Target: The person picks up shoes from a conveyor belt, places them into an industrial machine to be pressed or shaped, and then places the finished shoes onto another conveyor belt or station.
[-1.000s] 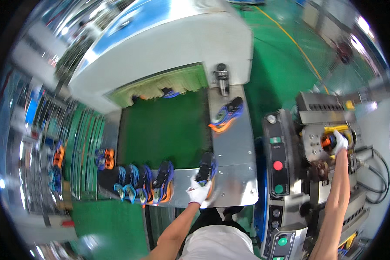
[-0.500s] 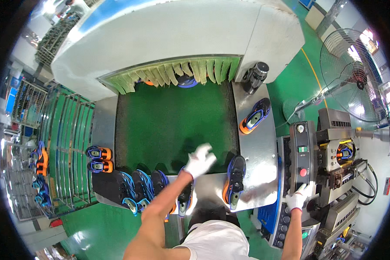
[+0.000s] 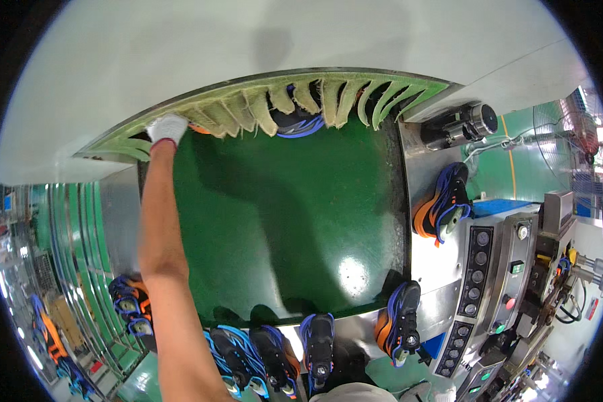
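Shoe [image 3: 201,128]: orange, under curtain strips [image 3: 248,110], at 3 o'clock, touching my left hand [image 3: 166,128].
Left hand: gloved, grip hidden, cannot tell.
Right hand: out of view.

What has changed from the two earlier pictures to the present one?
The left hand let go of the shoe at the near edge, crossed the green belt and now reaches the curtain strips at the tunnel mouth, by an orange shoe. The right hand left the control panel and is out of view. The shoes along the near edge and on the right ledge stayed put.
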The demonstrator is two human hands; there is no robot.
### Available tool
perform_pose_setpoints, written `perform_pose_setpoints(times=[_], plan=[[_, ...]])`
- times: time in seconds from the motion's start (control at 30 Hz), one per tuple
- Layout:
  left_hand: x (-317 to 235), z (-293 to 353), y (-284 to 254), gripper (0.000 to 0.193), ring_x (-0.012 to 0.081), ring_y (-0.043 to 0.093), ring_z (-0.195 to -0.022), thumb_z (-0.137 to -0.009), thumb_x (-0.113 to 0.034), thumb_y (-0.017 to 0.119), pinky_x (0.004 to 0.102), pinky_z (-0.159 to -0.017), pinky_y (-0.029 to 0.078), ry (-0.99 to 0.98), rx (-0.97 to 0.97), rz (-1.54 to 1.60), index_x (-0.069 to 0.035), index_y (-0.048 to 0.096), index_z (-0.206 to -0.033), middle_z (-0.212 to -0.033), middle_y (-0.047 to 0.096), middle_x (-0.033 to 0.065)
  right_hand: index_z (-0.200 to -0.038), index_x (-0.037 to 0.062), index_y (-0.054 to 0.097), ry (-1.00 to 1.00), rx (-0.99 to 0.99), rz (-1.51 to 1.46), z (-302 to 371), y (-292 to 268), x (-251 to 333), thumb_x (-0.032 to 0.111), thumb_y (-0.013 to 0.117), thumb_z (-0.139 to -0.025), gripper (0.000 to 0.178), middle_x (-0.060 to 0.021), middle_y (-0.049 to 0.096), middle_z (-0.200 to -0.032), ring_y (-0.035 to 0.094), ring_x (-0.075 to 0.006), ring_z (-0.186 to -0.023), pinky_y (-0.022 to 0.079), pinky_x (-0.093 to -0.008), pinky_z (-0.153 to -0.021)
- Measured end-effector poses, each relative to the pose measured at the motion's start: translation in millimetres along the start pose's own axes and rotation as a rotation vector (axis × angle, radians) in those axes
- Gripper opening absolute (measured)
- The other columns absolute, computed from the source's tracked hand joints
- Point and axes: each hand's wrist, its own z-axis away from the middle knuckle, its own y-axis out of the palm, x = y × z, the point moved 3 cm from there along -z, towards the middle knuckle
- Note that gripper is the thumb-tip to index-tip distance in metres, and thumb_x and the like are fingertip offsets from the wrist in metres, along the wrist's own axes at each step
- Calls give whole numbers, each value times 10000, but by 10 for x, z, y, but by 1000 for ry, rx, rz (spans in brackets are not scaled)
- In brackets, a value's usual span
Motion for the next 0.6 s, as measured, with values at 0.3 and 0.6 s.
perform_pose_setpoints(times=[0.3,0.6], plan=[[551,429,663,292,286,707,-720,-897,-400,614,494,-720,511,252,-642,-334,-161,776,-851,-766,731,100,-1338,6,618,36,117,-304,42,586,-756,246,771,-847,568,-174,721,-1192,650,-324,-1130,491,-398,-1008],[-343,2747,211,337,413,682,-925,-1024,-345,563,466,-832,528,173,-302,988,-36,696,-1038,-973,708,205,-1440,-84,458,4,-32,-933,-46,584,29,58,838,-798,759,-206,570,-1380,568,-266,-1260,472,-380,-1075]])
